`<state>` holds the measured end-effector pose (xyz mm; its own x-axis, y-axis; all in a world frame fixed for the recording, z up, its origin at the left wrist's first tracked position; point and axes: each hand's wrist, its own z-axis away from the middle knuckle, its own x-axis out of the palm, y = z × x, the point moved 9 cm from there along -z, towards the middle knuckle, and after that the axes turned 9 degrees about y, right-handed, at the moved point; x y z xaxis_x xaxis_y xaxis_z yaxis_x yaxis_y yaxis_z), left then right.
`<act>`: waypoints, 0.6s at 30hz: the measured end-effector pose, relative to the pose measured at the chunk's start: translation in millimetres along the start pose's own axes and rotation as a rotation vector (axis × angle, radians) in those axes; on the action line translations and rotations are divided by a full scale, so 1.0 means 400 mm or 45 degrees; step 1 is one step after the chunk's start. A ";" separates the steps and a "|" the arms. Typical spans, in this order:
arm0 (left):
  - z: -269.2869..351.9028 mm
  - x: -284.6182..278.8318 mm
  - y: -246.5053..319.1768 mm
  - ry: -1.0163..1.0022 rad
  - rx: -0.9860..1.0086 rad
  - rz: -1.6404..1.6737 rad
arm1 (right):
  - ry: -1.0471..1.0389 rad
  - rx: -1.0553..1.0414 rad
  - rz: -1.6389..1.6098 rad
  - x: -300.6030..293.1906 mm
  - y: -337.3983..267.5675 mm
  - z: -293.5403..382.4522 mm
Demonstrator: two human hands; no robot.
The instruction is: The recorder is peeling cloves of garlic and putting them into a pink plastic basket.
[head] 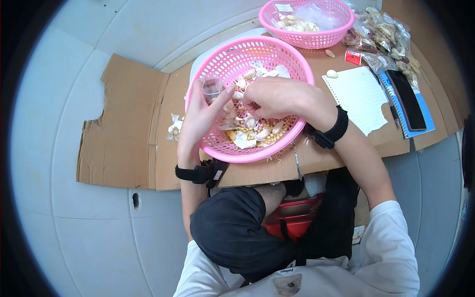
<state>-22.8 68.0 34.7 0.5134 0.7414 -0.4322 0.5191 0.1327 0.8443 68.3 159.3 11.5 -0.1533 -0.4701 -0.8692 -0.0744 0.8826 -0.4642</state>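
Note:
My left hand [204, 111] holds a clear plastic bag [213, 89] at the left side of a large pink plastic basket [243, 157]; pale pieces show through the film. My right hand [272, 94] reaches into the basket with its fingers curled down; whether they pinch anything is hidden. Yellowish dried beans [287, 122] cover part of the basket's bottom. On and around them lie several garlic cloves [263, 134] and white papery skins [245, 141]. A garlic bulb [174, 129] rests outside the basket, left of it.
A second pink basket [319, 40] holding peeled cloves [298, 25] and plastic film stands behind. Filled clear bags [382, 33] lie back right. At the right are a torn lined sheet [358, 96] with one clove on it, and a phone [406, 100] on a blue notebook [426, 118]. Cardboard [122, 130] covers the table.

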 end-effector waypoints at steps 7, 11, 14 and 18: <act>-0.003 0.005 -0.011 -0.046 -0.032 0.038 | 0.253 -0.013 0.047 -0.011 0.027 -0.014; -0.004 -0.006 0.003 0.007 0.076 0.012 | 0.014 0.029 0.049 0.010 0.008 0.000; 0.000 -0.009 -0.010 0.001 0.050 -0.015 | -0.033 0.020 0.090 0.018 0.009 -0.008; 0.002 0.012 0.007 -0.036 -0.029 0.022 | 0.015 0.027 0.039 0.004 0.015 0.003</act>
<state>-18.3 71.5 34.8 0.5415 0.7250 -0.4256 0.4942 0.1351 0.8588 68.7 163.9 7.0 -0.1666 -0.4429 -0.8810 -0.0484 0.8961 -0.4413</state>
